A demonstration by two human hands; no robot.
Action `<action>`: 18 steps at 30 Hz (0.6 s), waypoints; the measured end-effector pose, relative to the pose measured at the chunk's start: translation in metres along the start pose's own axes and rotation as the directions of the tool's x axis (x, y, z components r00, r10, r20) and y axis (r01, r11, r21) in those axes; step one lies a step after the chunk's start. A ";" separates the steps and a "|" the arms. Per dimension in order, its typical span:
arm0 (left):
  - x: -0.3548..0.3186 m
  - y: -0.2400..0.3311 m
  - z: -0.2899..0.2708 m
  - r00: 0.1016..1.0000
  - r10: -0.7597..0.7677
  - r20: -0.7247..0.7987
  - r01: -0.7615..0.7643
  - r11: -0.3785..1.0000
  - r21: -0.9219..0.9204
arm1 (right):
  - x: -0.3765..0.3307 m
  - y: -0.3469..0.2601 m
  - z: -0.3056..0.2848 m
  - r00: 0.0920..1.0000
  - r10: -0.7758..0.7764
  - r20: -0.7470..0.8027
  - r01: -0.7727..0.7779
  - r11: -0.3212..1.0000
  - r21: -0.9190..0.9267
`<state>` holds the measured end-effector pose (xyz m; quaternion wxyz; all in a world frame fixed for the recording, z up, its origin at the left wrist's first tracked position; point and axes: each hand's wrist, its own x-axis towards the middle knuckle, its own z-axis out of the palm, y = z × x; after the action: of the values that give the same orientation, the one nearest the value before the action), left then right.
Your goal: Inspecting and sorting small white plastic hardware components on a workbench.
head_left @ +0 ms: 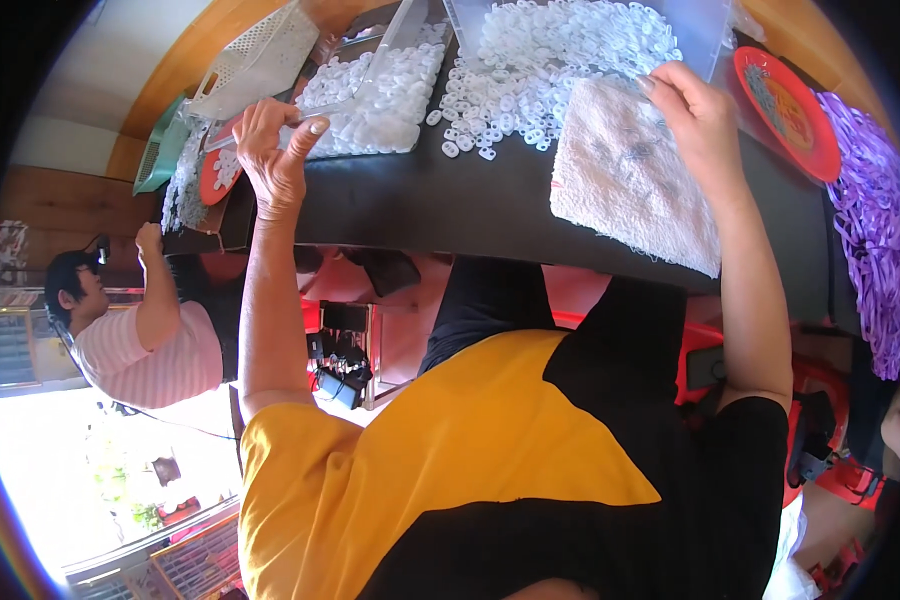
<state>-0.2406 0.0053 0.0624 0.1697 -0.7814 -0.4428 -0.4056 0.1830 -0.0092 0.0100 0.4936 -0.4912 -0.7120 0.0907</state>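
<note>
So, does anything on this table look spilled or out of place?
Many small white pieces lie loose on the dark tabletop in front of the clear bin, which looks like a spill, though I can't tell whether it's deliberate. The pale cloth by the right hand also lies askew.

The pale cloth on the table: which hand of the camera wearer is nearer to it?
Right. The right hand is at the upper right corner of the cloth; the left hand is far to its left, near white pieces.

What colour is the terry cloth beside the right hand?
The terry cloth is pale pinkish white; the head view shows it best.
</note>
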 end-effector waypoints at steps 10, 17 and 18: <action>0.002 0.004 -0.012 0.983 -0.126 0.135 0.139 0.986 -0.088 | -0.001 -0.001 -0.001 0.997 -0.063 -0.039 0.063 0.998 0.009; -0.009 0.033 -0.013 0.967 0.162 -0.197 -0.128 0.976 0.177 | -0.001 -0.006 -0.006 0.993 -0.105 -0.058 0.110 0.989 0.097; -0.011 0.044 -0.012 0.955 0.200 -0.217 -0.155 0.966 0.208 | -0.002 -0.005 -0.007 0.993 -0.098 -0.063 0.104 0.990 0.092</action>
<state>-0.2134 -0.0324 0.0655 0.3302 -0.7447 -0.3836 -0.4350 0.1860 -0.0155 0.0156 0.5410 -0.4328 -0.7160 0.0851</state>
